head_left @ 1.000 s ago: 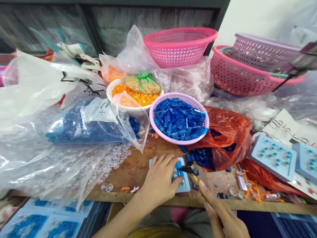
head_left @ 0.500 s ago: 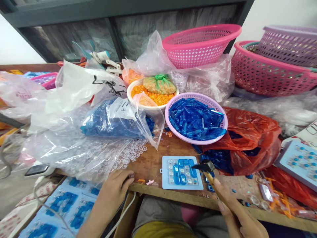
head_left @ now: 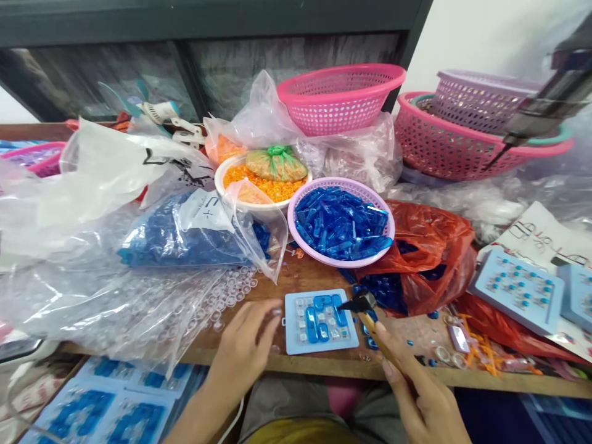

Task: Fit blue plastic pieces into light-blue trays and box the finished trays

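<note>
My right hand (head_left: 419,385) is wrapped round the wooden handle of a hammer (head_left: 363,302). The dark hammer head is over the right side of a light blue plastic panel (head_left: 296,345) at the table's front edge; whether it touches cannot be told. Blue translucent pieces (head_left: 311,325) and small clear caps sit on the panel. Just left of it, my left hand (head_left: 247,336) hovers with thumb and fingers apart, nothing visible in it. A few loose blue pieces lie beneath the hammer handle.
Behind the panel stands a lilac basket (head_left: 296,234) of blue pieces, beside a red plastic bag (head_left: 437,246). A bowl (head_left: 222,191) holds orange parts. Clear bags (head_left: 176,228) fill the left. More blue panels (head_left: 518,287) lie right; others (head_left: 92,401) sit low left. A screwdriver-like tool (head_left: 546,98) hangs upper right.
My left hand has moved from the table edge toward the panel, its fingers spreading. My right hand still holds the hammer over the panel's right side. The view has turned right.
</note>
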`<act>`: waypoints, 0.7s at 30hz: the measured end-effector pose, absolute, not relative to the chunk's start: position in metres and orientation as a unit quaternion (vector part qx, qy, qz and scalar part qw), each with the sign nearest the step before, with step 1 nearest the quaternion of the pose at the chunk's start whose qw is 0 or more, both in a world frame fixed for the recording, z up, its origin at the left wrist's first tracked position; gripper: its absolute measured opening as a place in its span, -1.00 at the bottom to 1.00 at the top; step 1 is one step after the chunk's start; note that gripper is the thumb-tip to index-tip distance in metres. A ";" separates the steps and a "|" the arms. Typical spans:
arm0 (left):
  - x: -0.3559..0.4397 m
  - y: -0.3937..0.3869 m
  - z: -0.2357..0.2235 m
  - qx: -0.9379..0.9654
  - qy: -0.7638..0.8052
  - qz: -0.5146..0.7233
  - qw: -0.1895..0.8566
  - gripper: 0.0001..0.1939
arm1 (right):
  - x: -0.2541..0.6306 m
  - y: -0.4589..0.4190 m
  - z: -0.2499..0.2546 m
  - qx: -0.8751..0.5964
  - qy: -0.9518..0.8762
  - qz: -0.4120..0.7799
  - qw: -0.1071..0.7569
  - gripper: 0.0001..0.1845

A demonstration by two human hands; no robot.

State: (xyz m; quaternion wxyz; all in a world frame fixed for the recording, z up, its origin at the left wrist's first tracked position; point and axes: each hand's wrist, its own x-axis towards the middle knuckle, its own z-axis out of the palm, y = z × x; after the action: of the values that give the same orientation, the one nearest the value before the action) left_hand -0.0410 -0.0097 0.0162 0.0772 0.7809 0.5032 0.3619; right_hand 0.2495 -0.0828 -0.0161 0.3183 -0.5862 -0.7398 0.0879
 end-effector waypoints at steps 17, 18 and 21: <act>0.046 -0.002 0.003 0.883 0.352 0.272 0.148 -0.84 | 0.249 -0.089 -0.022 -0.586 -0.699 0.132 0.388 -0.33; 0.047 -0.003 0.003 0.881 0.358 0.271 0.150 -0.81 | 0.251 -0.092 -0.019 -0.588 -0.700 0.128 0.386 -0.33; 0.047 -0.004 0.001 0.874 0.370 0.274 0.157 -0.73 | 0.253 -0.108 -0.010 -0.605 -0.682 0.104 0.397 -0.35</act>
State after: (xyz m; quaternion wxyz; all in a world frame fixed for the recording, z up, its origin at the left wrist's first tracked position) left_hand 0.0473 -0.0043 0.0009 0.1566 0.8740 0.3697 0.2737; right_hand 0.2534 -0.1083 -0.0097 0.3970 -0.6054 -0.6820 0.1037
